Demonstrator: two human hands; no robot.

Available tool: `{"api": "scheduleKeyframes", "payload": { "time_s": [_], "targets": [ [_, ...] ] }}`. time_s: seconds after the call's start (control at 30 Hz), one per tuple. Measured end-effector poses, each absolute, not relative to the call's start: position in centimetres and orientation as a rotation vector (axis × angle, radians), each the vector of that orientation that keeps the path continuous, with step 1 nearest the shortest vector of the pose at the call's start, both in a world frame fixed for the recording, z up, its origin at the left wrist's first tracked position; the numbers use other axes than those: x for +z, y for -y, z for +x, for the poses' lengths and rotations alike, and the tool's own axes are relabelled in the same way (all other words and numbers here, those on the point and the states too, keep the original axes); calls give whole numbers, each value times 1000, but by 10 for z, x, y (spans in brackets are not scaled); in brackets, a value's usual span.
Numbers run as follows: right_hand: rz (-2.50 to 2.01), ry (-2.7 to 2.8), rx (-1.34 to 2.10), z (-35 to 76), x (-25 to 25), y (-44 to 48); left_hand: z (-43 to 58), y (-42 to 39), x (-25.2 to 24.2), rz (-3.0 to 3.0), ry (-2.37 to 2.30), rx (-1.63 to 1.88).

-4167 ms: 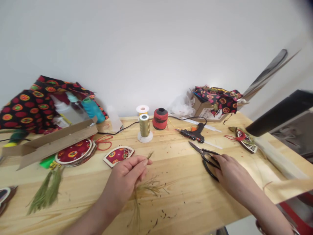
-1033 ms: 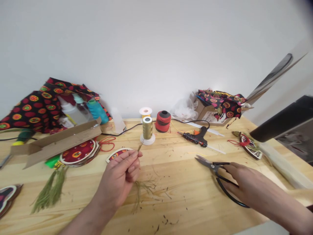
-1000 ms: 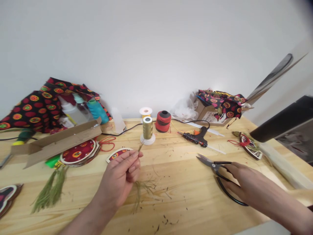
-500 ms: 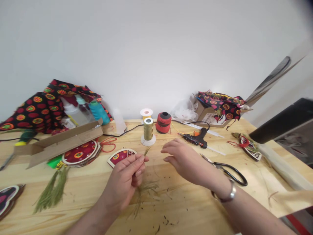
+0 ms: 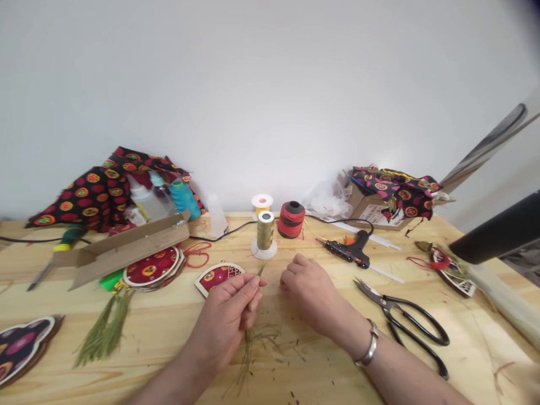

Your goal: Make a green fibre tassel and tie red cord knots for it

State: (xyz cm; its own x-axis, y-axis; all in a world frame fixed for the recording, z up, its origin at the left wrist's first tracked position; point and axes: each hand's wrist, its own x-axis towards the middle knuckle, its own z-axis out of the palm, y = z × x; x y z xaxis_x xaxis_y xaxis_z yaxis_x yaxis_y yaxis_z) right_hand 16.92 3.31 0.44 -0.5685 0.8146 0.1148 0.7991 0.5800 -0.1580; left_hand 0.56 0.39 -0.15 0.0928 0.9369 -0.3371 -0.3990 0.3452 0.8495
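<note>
My left hand pinches a thin bundle of olive-green threads; a short tuft sticks up past the thumb and loose ends trail below onto the table. To its right, my right hand rests low at the tabletop with curled fingers, and its fingertips are hidden. Just behind the left hand lies a fan-shaped ornament with a white wooden frame and red patterned cloth, partly covered by that hand. A spool of olive-gold thread stands upright beyond both hands. Black-handled scissors lie partly open right of my right forearm.
Red thread cone, glue gun and its cable sit at the back. On the left are a cardboard tray, round ornaments with a green tassel, and bottles under cloth. Thread scraps litter the front.
My right hand has come down to the table and its fingers have curled in. The left hand keeps its pinch on the threads. The whole view has shifted slightly.
</note>
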Motion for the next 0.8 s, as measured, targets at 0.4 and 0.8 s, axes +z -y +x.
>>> {"api": "scheduleKeyframes", "payload": {
  "time_s": [0.4,0.8],
  "targets": [
    [-1327,1859,87,161,6,-16,9,-5,1,585,-1124,1080],
    [-1083,2318,-303,150,-12,-1,4,-4,-7,558,-1040,1035]
  ]
}}
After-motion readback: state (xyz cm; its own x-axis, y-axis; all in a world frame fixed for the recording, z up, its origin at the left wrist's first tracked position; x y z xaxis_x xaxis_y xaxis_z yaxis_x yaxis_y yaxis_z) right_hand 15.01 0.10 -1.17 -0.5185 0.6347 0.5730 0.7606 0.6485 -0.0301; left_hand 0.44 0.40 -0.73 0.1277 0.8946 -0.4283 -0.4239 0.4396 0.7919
